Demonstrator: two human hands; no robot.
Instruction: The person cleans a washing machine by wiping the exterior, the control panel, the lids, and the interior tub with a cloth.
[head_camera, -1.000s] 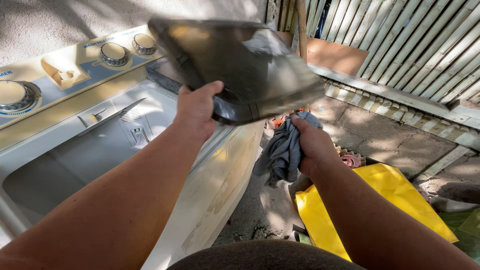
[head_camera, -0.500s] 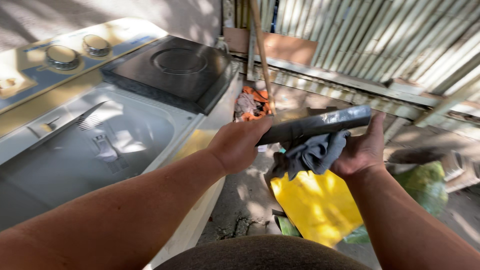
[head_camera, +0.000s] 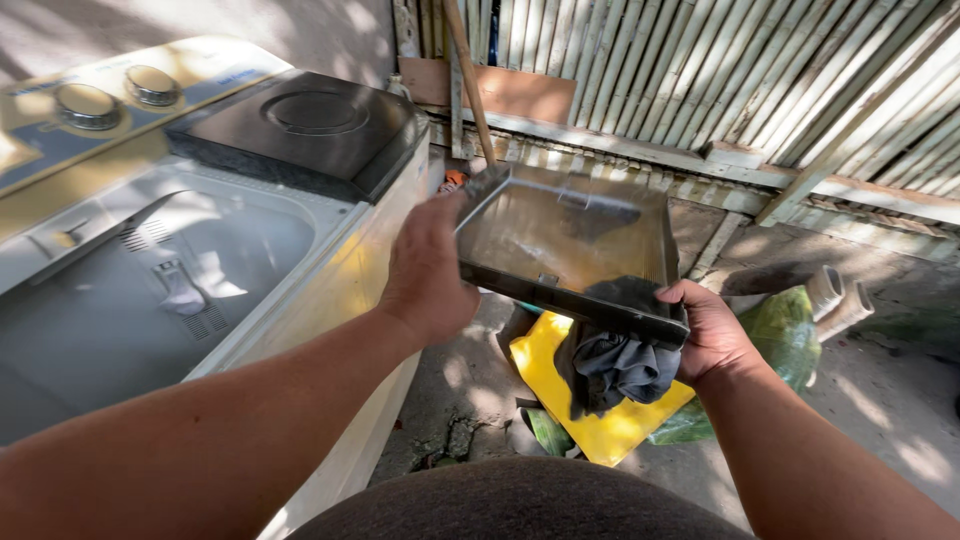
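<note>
Both my hands hold a dark, see-through plastic lid (head_camera: 565, 240) out to the right of a twin-tub washing machine (head_camera: 300, 290). My left hand (head_camera: 428, 268) grips its left edge. My right hand (head_camera: 708, 335) grips the near right corner and also clutches a grey rag (head_camera: 612, 368), which hangs down below the lid. The lid's hollow inner side faces up toward me. The machine's wash tub (head_camera: 150, 290) stands uncovered, and the spinner side carries a dark lid (head_camera: 300, 130).
A bamboo fence (head_camera: 700, 70) and a low wooden ledge run along the back. A wooden pole (head_camera: 468, 75) leans against them. On the concrete ground lie a yellow bag (head_camera: 545, 365), a green bag (head_camera: 780, 330) and two pale pipe pieces (head_camera: 835, 295).
I have swung the see-through lid away from the washing machine and turned it over from edge-on, so its inner side now faces up. The view has panned right.
</note>
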